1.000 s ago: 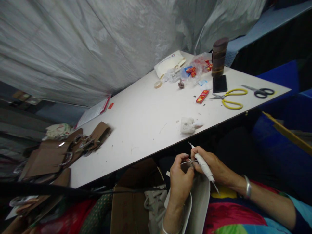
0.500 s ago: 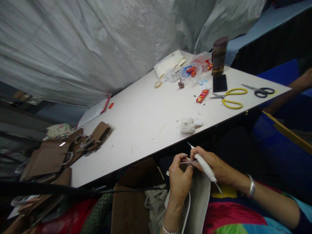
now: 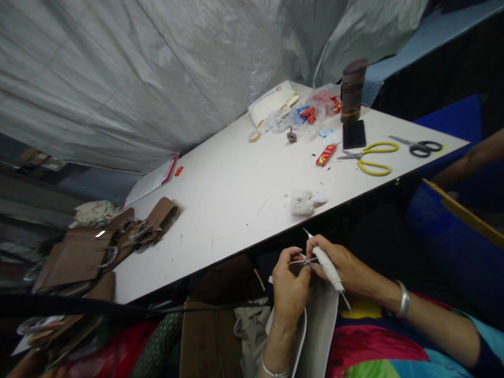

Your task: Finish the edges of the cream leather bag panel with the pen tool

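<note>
White thread (image 3: pixel 297 261) runs between my two hands, beside the table's front edge. My left hand (image 3: pixel 290 286) is closed, its thumb and fingers pinching the thread near the top of a pale, off-white piece (image 3: pixel 321 325) on my lap. In my right hand (image 3: pixel 340 265) lies a white-wrapped tool (image 3: pixel 327 268) with a thin pointed tip at its upper end and a thin spike at its lower end. The fingertips of both hands are close together, and what lies between them is partly hidden.
On the white table (image 3: pixel 220 194) are yellow-handled scissors (image 3: pixel 376 157), black scissors (image 3: pixel 423 147), a phone (image 3: pixel 354 134), a bottle (image 3: pixel 353 90), a red box (image 3: pixel 326 156) and a white bundle (image 3: pixel 303 203). Brown pieces (image 3: pixel 79 254) lie left. A cardboard box (image 3: pixel 208 336) stands below; another person's arm (image 3: pixel 472 157) is right.
The white-wrapped tool has tilted slightly, its lower end shifting left. Both hands stay nearly in place. The other person's arm at the right has moved a little.
</note>
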`<action>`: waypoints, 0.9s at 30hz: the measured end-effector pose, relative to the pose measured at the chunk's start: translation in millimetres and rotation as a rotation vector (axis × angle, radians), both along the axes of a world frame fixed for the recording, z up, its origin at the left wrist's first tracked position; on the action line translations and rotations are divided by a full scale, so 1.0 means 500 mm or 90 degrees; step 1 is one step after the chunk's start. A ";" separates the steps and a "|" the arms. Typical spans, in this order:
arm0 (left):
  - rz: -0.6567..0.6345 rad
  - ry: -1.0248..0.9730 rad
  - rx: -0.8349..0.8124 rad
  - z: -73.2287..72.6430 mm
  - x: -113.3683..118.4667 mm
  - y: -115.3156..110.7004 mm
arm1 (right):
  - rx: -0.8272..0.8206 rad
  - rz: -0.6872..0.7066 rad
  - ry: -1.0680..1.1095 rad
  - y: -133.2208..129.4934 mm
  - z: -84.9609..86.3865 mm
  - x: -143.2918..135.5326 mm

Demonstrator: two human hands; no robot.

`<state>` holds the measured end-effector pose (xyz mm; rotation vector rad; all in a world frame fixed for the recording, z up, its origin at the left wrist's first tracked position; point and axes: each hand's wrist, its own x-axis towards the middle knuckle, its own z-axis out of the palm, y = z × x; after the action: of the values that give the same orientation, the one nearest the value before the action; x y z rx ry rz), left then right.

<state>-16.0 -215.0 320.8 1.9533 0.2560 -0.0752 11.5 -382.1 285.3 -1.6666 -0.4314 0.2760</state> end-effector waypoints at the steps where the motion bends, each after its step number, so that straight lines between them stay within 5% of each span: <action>1: -0.001 0.000 0.001 -0.001 0.000 0.000 | -0.001 -0.002 0.000 0.001 -0.001 0.001; 10: -0.020 0.007 -0.015 -0.002 0.007 0.003 | -0.009 -0.025 0.001 0.012 -0.013 -0.002; 16: 0.065 -0.046 -0.144 0.008 0.006 0.086 | -0.033 -0.119 -0.005 0.012 -0.012 0.003; 22: 0.178 -0.214 0.018 0.035 -0.064 0.194 | -0.019 -0.161 0.048 0.011 -0.026 0.010; 27: 0.098 -0.372 0.215 0.042 -0.131 0.220 | -0.015 -0.185 0.062 0.014 -0.034 0.008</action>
<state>-81.4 -105.0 341.6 2.1823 0.0289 0.6690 15.5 -375.2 268.3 -1.7057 -0.1101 0.1462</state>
